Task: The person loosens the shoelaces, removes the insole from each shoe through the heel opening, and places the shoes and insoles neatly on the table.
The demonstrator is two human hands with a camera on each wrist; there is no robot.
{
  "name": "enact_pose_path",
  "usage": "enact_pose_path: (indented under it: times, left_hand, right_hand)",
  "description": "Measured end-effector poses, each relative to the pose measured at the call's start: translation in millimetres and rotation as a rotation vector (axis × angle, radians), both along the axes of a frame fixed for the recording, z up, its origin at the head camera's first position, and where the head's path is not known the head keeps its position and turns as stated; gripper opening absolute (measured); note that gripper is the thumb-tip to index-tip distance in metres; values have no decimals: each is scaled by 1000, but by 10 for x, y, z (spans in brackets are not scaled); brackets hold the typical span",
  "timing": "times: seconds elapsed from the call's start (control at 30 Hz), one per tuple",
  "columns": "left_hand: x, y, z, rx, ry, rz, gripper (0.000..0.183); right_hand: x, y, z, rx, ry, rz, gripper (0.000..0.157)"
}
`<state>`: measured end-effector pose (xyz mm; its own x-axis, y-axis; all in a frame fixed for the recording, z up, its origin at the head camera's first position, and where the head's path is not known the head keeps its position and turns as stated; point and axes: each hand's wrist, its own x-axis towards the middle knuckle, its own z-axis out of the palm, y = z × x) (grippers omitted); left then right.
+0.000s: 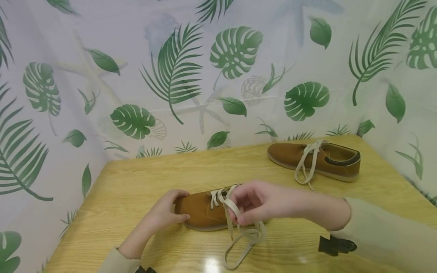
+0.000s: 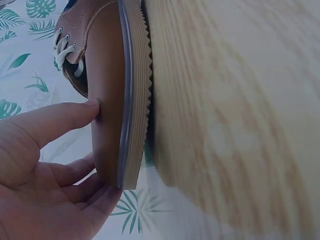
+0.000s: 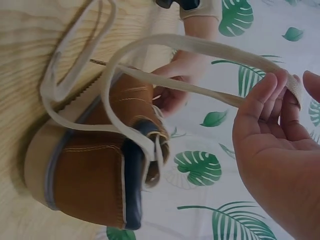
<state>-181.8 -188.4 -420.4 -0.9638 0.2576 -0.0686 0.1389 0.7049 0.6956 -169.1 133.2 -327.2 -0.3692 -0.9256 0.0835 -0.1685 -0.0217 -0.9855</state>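
Shoe (image 1: 199, 208) at lower centre looks light to me, best held at toe (image 2: 107, 142), where left hand (image 1: 162, 214) grips; right hand's (image 1: 268, 199) curled fingers hold soft lace (image 3: 210, 47).

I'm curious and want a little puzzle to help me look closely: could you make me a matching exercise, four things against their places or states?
1. Left hand
2. Right hand
3. Farther shoe
4. Backdrop

A. White with green leaves
B. Holding the nearer shoe by its toe
C. On the table, back right
D. Holding a lace

Pairs: 1-B, 2-D, 3-C, 4-A
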Motion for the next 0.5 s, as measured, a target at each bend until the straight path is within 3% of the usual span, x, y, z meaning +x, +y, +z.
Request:
enact_pose_path:
  times: [0.33,0.5]
  left_hand:
    - [-5,3,-16,-2,1,0,61]
    - [-1,-1,-8,-5,3,-3,61]
  right_hand:
    - [-36,-31,-173,130,-52,-48,21]
    - [-50,-37,-263,210,-41,-67,17]
